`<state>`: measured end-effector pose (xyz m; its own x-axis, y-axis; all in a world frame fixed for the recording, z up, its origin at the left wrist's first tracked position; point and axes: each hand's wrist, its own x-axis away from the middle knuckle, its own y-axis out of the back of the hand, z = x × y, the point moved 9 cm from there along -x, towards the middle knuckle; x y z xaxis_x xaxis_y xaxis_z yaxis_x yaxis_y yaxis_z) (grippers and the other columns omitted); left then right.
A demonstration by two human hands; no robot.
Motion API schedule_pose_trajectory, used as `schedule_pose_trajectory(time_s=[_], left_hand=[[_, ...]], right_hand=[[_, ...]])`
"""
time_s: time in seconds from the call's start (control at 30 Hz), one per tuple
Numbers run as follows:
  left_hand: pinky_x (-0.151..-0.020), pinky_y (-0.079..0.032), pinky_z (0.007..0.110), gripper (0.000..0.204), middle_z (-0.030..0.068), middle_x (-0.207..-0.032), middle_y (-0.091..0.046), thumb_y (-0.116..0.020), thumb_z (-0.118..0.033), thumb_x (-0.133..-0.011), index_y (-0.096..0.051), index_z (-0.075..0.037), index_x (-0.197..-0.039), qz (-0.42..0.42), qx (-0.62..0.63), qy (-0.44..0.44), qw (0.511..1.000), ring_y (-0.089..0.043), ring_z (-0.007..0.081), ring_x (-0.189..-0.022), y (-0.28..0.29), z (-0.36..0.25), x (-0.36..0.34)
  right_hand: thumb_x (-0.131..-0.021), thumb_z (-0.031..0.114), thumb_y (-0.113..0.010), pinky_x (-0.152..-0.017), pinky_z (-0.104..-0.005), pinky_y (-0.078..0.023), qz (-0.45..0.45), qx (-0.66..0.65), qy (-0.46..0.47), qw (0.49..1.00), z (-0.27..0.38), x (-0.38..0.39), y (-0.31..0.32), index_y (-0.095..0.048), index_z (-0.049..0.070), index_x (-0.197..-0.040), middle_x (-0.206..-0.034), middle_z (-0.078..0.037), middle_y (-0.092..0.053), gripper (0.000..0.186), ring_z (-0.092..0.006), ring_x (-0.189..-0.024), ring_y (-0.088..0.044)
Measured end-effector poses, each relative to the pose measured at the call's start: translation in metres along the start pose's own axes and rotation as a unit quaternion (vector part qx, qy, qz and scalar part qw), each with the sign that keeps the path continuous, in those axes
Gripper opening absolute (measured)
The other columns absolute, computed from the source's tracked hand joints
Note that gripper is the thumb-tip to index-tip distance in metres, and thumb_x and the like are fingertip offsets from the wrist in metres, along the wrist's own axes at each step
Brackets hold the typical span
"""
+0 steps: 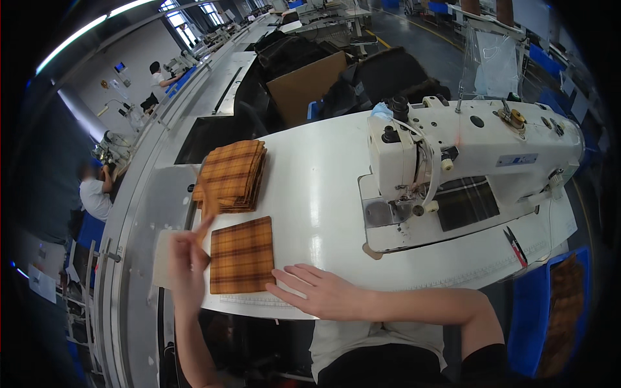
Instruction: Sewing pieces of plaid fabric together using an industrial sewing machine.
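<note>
My left hand (187, 262), smeared by motion, is raised at the table's left edge. A strip-like edge of orange plaid fabric (208, 197) rises from its fingers, seen nearly edge-on. Beside it lies a flat square plaid fabric piece (242, 255), orange with dark lines. My right hand (317, 291) lies flat with fingers outstretched, its fingertips at the lower right corner of that square. Behind the square is a thick stack of matching plaid pieces (233, 173).
A white sewing machine (472, 145) stands on the right of the white table (310, 168). Red-handled snips (516, 247) lie near its front edge. A blue bin (530, 317) with plaid fabric is at right; dark fabric heaps (388, 77) are behind. Two people work at far left.
</note>
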<state>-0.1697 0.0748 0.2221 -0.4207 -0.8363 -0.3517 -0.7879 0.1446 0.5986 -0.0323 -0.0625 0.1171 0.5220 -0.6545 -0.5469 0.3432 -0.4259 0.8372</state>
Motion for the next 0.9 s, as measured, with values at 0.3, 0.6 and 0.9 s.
schedule_pose_trajectory(time_s=[0.3,0.6,0.9], left_hand=[[-0.111,-0.033,0.055,0.047,0.0308,-0.14,-0.045,-0.066,-0.031,-0.088,-0.054,0.006,-0.115,0.267,-0.181,-0.334,0.885,-0.04,0.0453,-0.134,-0.239,-0.07,0.154],[-0.085,-0.054,0.035,0.046,0.0104,-0.11,-0.069,-0.063,0.01,-0.067,-0.068,-0.002,-0.112,0.296,-0.131,-0.208,0.923,-0.065,0.0265,-0.102,-0.164,-0.032,0.114],[-0.051,-0.04,0.027,0.018,0.0134,-0.065,-0.06,-0.073,-0.006,-0.085,-0.059,0.006,-0.081,0.212,-0.006,0.13,0.969,-0.051,0.0176,-0.052,-0.165,0.034,0.074]], right_hand=[[-0.089,0.025,-0.06,-0.11,-0.0433,-0.036,0.112,-0.005,-0.273,0.955,0.0,0.147,0.043,-0.047,-0.004,-0.136,-0.144,-0.02,-0.044,0.057,-0.0317,-0.134,-0.043],[-0.085,0.005,-0.059,-0.106,-0.0379,-0.042,0.077,-0.109,-0.216,0.967,-0.017,0.161,0.062,-0.053,-0.003,-0.132,-0.128,-0.014,-0.058,0.048,-0.0276,-0.122,-0.055],[-0.082,0.007,-0.072,-0.054,-0.0285,-0.045,-0.081,-0.136,-0.47,0.868,-0.073,0.161,0.069,-0.061,0.0,-0.123,-0.073,-0.004,-0.055,0.044,-0.0152,-0.06,-0.054]])
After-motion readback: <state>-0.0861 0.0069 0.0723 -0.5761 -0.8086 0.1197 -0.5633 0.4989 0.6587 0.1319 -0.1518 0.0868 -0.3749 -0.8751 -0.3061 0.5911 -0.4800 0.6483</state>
